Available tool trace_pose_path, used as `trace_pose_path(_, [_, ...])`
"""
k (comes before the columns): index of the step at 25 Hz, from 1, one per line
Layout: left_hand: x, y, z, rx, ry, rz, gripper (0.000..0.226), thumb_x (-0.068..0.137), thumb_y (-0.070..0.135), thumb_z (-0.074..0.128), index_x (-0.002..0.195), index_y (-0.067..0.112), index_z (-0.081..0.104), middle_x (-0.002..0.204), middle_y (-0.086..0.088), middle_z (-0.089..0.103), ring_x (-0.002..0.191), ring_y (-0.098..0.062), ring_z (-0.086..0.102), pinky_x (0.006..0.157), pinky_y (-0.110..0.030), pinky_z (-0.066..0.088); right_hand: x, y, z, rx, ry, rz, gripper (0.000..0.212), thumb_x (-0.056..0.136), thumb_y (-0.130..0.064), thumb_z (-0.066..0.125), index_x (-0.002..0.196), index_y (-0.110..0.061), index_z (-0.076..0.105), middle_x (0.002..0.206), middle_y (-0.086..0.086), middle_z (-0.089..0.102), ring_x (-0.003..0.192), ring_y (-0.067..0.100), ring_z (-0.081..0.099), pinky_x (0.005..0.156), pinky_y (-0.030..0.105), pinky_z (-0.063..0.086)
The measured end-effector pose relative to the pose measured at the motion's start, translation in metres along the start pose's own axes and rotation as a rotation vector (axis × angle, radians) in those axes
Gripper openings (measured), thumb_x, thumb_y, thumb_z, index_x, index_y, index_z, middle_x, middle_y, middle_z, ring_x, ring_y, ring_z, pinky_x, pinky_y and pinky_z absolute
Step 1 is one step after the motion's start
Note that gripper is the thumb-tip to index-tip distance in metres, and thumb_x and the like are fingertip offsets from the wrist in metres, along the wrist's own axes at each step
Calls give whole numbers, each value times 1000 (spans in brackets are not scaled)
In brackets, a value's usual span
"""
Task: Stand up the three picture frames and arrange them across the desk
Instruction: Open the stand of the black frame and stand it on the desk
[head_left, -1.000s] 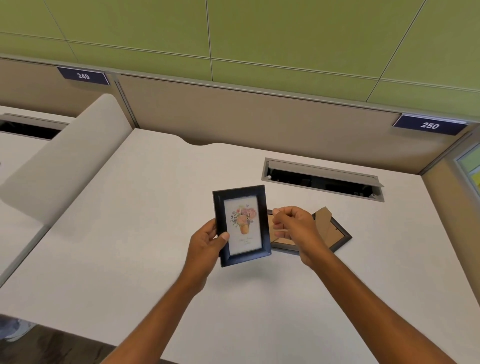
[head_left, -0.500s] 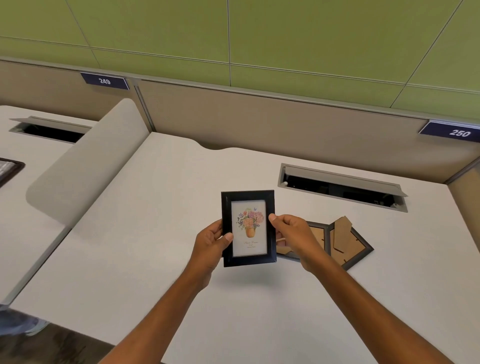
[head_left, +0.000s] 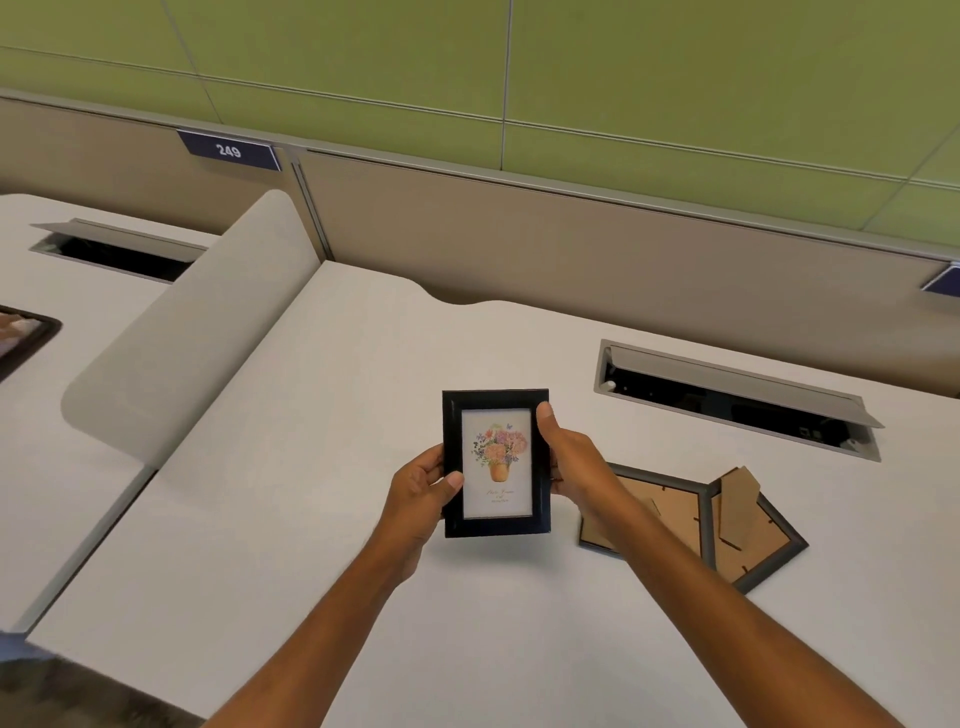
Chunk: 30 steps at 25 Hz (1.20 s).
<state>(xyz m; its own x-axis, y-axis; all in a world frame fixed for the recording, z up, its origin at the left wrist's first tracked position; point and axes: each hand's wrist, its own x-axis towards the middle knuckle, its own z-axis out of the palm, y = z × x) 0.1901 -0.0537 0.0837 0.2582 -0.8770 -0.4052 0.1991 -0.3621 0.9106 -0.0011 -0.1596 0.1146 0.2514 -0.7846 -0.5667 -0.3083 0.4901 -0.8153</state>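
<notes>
A small black picture frame (head_left: 496, 462) with a flower-pot print is held upright above the white desk (head_left: 311, 493), its picture facing me. My left hand (head_left: 423, 493) grips its left edge and my right hand (head_left: 569, 460) grips its right edge. To the right, two more frames lie face down on the desk, touching each other: one (head_left: 660, 512) partly hidden by my right forearm, the other (head_left: 753, 530) with its brown cardboard stand sticking up.
An open cable hatch (head_left: 737, 397) is set into the desk at the back right. A curved grey divider (head_left: 176, 332) separates this desk from the left one, which has another hatch (head_left: 119, 249) and a dark frame (head_left: 23, 338) at its edge. A beige partition runs behind.
My right hand moved from behind the flower frame onto its right edge. The frame was turned straighter and upright. My view has shifted left, so the lying frames now sit further right.
</notes>
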Motion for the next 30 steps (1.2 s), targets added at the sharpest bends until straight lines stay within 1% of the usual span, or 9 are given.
trace_pose_path(4, [32, -2, -18, 3, 44, 7, 39, 108, 4, 56, 140, 25, 65, 134, 3, 76, 129, -23, 70, 104, -51, 61, 36, -20, 29, 75, -13, 21, 68, 94, -84, 31, 123, -35, 67, 131, 2, 73, 123, 27, 67, 112, 54, 52])
trace_pose_path(6, [48, 1, -28, 1, 69, 16, 39, 108, 4, 56, 137, 28, 67, 133, 4, 76, 128, -22, 70, 101, -45, 63, 53, -31, 40, 83, -44, 17, 72, 90, -88, 27, 121, -37, 68, 132, 2, 74, 123, 26, 68, 113, 54, 52])
trace_pose_path(9, [73, 5, -44, -17, 105, 18, 40, 108, 0, 56, 133, 30, 67, 131, 6, 77, 126, -19, 70, 90, -30, 65, 82, -46, 56, 76, -77, 4, 66, 97, -84, 21, 115, -42, 69, 121, -4, 76, 116, 20, 70, 110, 51, 52])
trace_pose_path(13, [103, 5, -59, -37, 140, 10, 43, 106, -6, 54, 129, 27, 68, 122, 12, 79, 123, -15, 72, 85, -22, 64, 111, -54, 74, 61, -111, -12, 67, 99, -83, 22, 119, -41, 69, 119, -6, 77, 120, 21, 69, 111, 49, 50])
trace_pose_path(16, [117, 0, -65, -29, 154, -2, 43, 107, -5, 54, 130, 30, 66, 124, 12, 77, 126, -17, 70, 92, -29, 63, 124, -55, 83, 54, -115, -22, 69, 101, -80, 25, 126, -35, 71, 126, -2, 77, 121, 21, 69, 110, 48, 51])
trace_pose_path(20, [128, -9, -71, -33, 145, 13, 44, 107, -3, 54, 131, 32, 65, 133, 5, 75, 132, -21, 66, 107, -44, 57, 134, -53, 90, 50, -83, -51, 54, 105, -73, 32, 113, -37, 72, 117, -5, 78, 112, 17, 72, 99, 38, 53])
trace_pose_path(22, [130, -11, -72, -30, 139, 12, 44, 107, -3, 54, 132, 31, 64, 134, 3, 74, 132, -22, 66, 104, -41, 59, 135, -50, 91, 60, -71, -51, 48, 106, -69, 35, 108, -38, 72, 111, -7, 79, 108, 15, 72, 94, 34, 53])
trace_pose_path(26, [128, -15, -72, -30, 125, 7, 43, 107, -4, 52, 138, 25, 63, 132, 4, 74, 130, -20, 67, 90, -24, 64, 133, -43, 91, 77, -58, -57, 47, 108, -66, 37, 110, -35, 72, 112, -4, 79, 107, 15, 72, 88, 31, 53])
trace_pose_path(30, [127, -17, -73, -15, 108, 15, 41, 108, 0, 52, 135, 29, 63, 132, 6, 73, 128, -17, 67, 98, -28, 61, 130, -43, 91, 72, -59, -66, 50, 108, -67, 34, 112, -35, 72, 112, -5, 78, 106, 14, 72, 89, 32, 53])
